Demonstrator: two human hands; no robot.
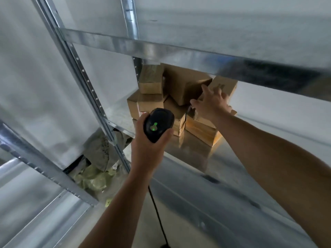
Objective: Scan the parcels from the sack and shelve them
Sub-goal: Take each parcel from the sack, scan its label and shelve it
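Nearest the camera, a thin black cable [157, 212] hangs from the black handheld barcode scanner [158, 125] with its green light, and the left hand [148, 145] grips the scanner round the handle. Down to the left, behind the shelf's upright, the crumpled greenish-tan sack [96, 176] lies on the floor. Farther in, the right hand [210, 104] lays spread fingers against a small brown cardboard parcel [226, 86]. The parcel sits tilted at the right end of a loose pile of brown cardboard boxes [180, 86] on the galvanised steel shelf [197, 158].

The pile looks like the weak point. Several boxes lean on one another at angles, so a hard shove could tip the big upper box or slide the lower ones toward the front lip. The parcel also sits close under the upper steel beam [161, 49], where it might jam. The hanging cable could snag on the shelf edge if the left arm swings.
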